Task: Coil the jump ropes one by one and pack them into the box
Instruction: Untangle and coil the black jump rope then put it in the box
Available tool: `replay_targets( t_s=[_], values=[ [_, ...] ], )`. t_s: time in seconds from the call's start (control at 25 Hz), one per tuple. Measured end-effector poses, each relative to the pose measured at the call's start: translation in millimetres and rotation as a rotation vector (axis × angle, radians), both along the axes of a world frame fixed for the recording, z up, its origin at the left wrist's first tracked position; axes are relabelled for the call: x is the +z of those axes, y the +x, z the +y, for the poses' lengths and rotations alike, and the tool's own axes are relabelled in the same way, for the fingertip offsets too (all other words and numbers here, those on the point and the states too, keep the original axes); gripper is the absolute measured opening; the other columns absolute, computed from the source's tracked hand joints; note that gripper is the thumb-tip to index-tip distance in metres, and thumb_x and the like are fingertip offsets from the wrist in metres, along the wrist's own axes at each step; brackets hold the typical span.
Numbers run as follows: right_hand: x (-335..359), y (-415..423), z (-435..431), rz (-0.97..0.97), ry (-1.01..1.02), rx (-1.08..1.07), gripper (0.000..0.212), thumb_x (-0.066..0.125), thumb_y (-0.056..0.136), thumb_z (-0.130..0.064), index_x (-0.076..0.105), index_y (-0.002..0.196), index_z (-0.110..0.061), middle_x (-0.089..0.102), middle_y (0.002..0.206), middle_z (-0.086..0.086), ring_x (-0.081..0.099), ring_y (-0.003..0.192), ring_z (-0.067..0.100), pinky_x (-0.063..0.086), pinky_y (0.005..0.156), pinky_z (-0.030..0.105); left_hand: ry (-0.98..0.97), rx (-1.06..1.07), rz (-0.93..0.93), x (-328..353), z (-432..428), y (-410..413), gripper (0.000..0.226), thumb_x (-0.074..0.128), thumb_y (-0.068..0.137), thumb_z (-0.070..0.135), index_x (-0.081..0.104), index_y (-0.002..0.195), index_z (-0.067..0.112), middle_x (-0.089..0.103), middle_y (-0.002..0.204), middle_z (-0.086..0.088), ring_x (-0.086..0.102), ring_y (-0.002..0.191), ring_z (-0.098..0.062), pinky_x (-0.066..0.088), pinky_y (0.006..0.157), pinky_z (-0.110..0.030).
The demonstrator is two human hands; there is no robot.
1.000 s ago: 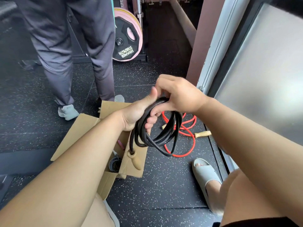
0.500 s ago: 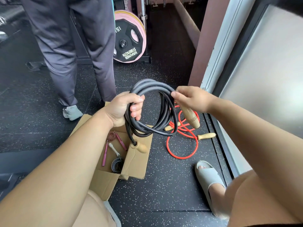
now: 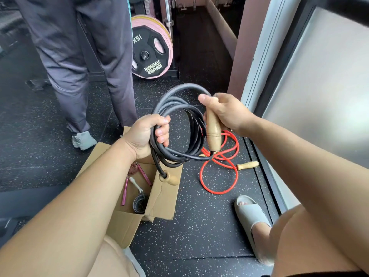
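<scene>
Rope [image 3: 196, 132] update, black rubber one. The only writing around is on the black plate [image 3: 151, 54] standing out past my hands: "HAMMER STRENGTH" in white, upside down from here, plus "15K" cut off at the edge.

My left hand [image 3: 145, 134] is fisted tight around the left side of the coil, with several round loops bunched up in front of me. My right hand [image 3: 225, 110] is wrapped around the top of one smooth turned wood handle [image 3: 213, 132], thumb up by the top of the loops. It points down, and the rope runs from its bottom end into the coil. The second handle [image 3: 169, 179] dangles below my left hand.

The cardboard box [image 3: 161, 196] sits open under my left hand, with a pink-handled rope and a grey coil inside. A red rope [image 3: 219, 176] lies loose on the speckled rubber floor [image 3: 199, 226] beneath my right hand.
</scene>
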State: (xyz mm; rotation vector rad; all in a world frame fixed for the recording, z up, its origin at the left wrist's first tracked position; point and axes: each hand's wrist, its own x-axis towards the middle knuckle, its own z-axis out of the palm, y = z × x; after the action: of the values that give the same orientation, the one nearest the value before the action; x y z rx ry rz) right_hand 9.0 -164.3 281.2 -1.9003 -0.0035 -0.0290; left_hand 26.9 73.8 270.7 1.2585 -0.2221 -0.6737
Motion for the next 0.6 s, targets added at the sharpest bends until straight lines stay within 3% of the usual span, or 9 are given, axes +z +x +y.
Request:
replay_targets(
  t_s=[0.12, 0.24, 0.32, 0.36, 0.48, 0.6],
  values=[
    [-8.1, 0.4, 10.0, -0.014, 0.07, -0.059, 0.04, 0.071, 0.091, -0.043, 0.047, 0.086, -0.011, 0.068, 0.074, 0.026, 0.061, 0.053, 0.025, 0.055, 0.05, 0.035, -0.012, 0.022, 0.024, -0.1, -3.3, -0.2, 0.014, 0.049, 0.079, 0.018, 0.042, 0.066, 0.021, 0.035, 0.045, 0.009, 0.034, 0.04, -0.009, 0.042, 0.049, -0.025],
    [-11.7, -2.6, 15.3, -0.002, 0.166, -0.079, 0.039, 0.073, 0.091, -0.036, 0.042, 0.092, -0.013, 0.071, 0.07, 0.015, 0.07, 0.065, 0.027, 0.063, 0.064, 0.048, -0.019, 0.033, 0.049, -1.5, -7.7, -1.9, 0.015, 0.048, 0.079, 0.019, 0.043, 0.065, 0.022, 0.034, 0.045, 0.009, 0.034, 0.041, -0.009, 0.041, 0.049, -0.024],
    [-9.9, -4.6, 19.7, -0.003, 0.266, -0.034, 0.035, 0.072, 0.092, -0.029, 0.04, 0.09, -0.015, 0.074, 0.076, 0.014, 0.072, 0.072, 0.027, 0.062, 0.073, 0.045, -0.046, 0.039, 0.054, 0.4, -8.7, -1.7, 0.015, 0.047, 0.079, 0.019, 0.043, 0.066, 0.022, 0.034, 0.045, 0.01, 0.034, 0.041, -0.008, 0.041, 0.049, -0.024],
    [-10.2, -4.6, 20.3, -0.048, 0.218, -0.016, 0.035, 0.073, 0.091, -0.028, 0.041, 0.088, -0.016, 0.073, 0.078, 0.01, 0.07, 0.076, 0.023, 0.06, 0.073, 0.04, -0.058, 0.039, 0.056, 2.6, -8.5, -1.3, 0.012, 0.046, 0.079, 0.019, 0.041, 0.068, 0.022, 0.034, 0.045, 0.01, 0.033, 0.041, -0.008, 0.041, 0.049, -0.023],
    [-22.9, 3.0, 12.9, -0.299, -0.337, -0.095, 0.037, 0.078, 0.082, -0.041, 0.047, 0.081, -0.021, 0.049, 0.092, -0.005, 0.049, 0.091, 0.01, 0.044, 0.079, 0.021, -0.112, 0.02, 0.095, 8.6, -7.2, -0.1, 0.01, 0.045, 0.077, 0.021, 0.036, 0.073, 0.022, 0.033, 0.044, 0.01, 0.032, 0.039, -0.007, 0.039, 0.048, -0.023],
    [-28.6, 1.7, 17.6, -0.296, -0.352, -0.126, 0.036, 0.076, 0.081, -0.031, 0.043, 0.089, -0.019, 0.045, 0.1, -0.001, 0.044, 0.092, 0.001, 0.038, 0.079, 0.014, -0.17, 0.01, 0.114, 12.8, -9.6, -3.3, 0.01, 0.048, 0.075, 0.02, 0.038, 0.075, 0.021, 0.033, 0.044, 0.011, 0.032, 0.039, -0.007, 0.039, 0.048, -0.023]
  ],
)
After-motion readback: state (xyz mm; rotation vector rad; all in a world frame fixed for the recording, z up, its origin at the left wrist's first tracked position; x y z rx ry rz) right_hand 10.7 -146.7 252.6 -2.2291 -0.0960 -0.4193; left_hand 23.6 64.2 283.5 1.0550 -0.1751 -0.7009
